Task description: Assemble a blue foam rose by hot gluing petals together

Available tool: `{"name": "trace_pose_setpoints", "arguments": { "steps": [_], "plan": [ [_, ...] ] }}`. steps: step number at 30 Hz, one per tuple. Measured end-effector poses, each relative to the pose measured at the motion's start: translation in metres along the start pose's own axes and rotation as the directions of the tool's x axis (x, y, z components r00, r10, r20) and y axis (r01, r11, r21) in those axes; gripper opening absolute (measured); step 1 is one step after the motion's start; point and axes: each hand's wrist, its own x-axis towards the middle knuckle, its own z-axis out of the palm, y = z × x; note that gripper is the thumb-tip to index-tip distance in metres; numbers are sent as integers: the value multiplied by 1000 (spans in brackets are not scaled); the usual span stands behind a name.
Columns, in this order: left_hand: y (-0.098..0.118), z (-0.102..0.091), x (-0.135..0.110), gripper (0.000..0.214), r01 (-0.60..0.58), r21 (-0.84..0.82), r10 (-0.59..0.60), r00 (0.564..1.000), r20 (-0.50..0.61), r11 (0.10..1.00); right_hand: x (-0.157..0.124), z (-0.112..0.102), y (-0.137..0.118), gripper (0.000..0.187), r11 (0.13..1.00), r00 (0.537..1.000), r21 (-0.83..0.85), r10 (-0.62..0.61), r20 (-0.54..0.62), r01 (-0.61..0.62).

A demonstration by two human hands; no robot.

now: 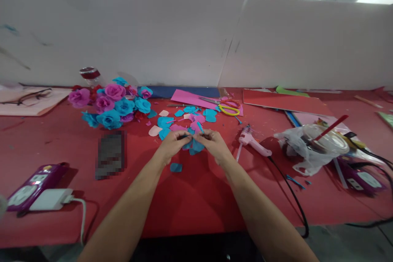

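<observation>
My left hand (172,144) and my right hand (215,144) meet above the red table, fingertips pinched close together. Between them is a blue paper petal (188,144), partly covered by the fingers, and both hands appear to grip it. A narrow rolled bit of blue paper (200,127) sticks up at my right fingertips. Just beyond and beneath the hands lie loose cut petals in blue, pink and pale peach, among them a pale petal (155,131) and a blue petal (210,115). One blue paper piece (176,167) rests nearer to me.
Left stands a bunch of paper roses (114,106), with a blurred dark phone-like object (110,154) below. Scissors (229,107) lie on pink paper at the back. To the right are a pink glue gun (254,142), a bagged cup (325,139) and a purple power strip (360,178).
</observation>
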Motion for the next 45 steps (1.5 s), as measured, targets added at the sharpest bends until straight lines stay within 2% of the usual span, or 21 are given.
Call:
{"name": "trace_pose_setpoints", "arguments": {
  "steps": [3, 6, 12, 15, 17, 19, 21, 24, 25, 27, 30, 32, 34, 36, 40, 43, 45],
  "plan": [
    [3, 0, -1, 14, 18, 13, -18, 1000, 6, 1000, 1, -1, 2, 28, 998, 998, -41, -35, 45, 37],
    [5, 2, -2, 12, 2, 30, -2, 1000, -10, 1000, 1, -3, 2, 26, 998, 997, -54, -8, 77, 12],
    [1, -1, 3, 11, 8, -78, -13, 998, -64, 997, -3, -2, -6, 21, 978, 982, 111, 167, 84, -176],
    [0, -6, 6, 3, -42, 44, 49, 985, -164, 998, -3, -3, -7, 23, 967, 981, 167, 192, 12, -191],
    [1, -6, 5, 17, -103, 188, 147, 959, -241, 977, -2, -4, -7, 25, 970, 982, 174, 181, -51, -170],
    [2, -3, 3, 25, -165, 255, 233, 935, -267, 953, 0, -4, -5, 27, 969, 977, 188, 181, -112, -158],
    [2, 3, 0, 26, -165, 194, 203, 959, -198, 967, 1, -3, -4, 29, 964, 970, 217, 189, -150, -155],
    [1, 14, -4, 44, -54, -29, 53, 998, -47, 998, 1, -2, -4, 29, 961, 970, 227, 195, -144, -160],
    [0, 17, -5, 44, -25, -86, 23, 999, -22, 996, 0, -2, -5, 28, 967, 972, 205, 184, -150, -151],
    [-2, 21, -6, 30, 6, -122, -3, 1000, 30, 993, -3, -5, -10, 26, 988, 966, 124, 116, -229, -90],
    [-10, 24, -6, 15, 3, 47, -12, 981, 191, 999, -10, -17, -20, 21, 999, 909, -13, -49, -413, 48],
    [-18, 24, -4, 21, -98, 246, 37, 969, 244, 964, -19, -27, -23, 18, 992, 884, -60, -124, -452, 108],
    [-25, 23, -2, 25, -228, 393, 157, 966, 205, 891, -31, -32, -20, 17, 990, 898, -68, -142, -416, 125],
    [-30, 20, 0, 26, -276, 457, 250, 961, 119, 845, -44, -33, -14, 16, 993, 929, -55, -115, -351, 102],
    [-28, 10, 3, 34, -207, 498, 244, 970, -9, 842, -64, -24, 2, 12, 999, 972, -19, -36, -233, 32],
    [-19, 8, 1, 28, -241, 474, 355, 920, -166, 847, -68, -18, 7, 10, 999, 977, 23, -41, -210, 46],
    [-12, 12, -3, 19, -244, 418, 335, 929, -158, 875, -67, -16, 7, 11, 998, 974, 36, -49, -221, 59]
  ]
}}
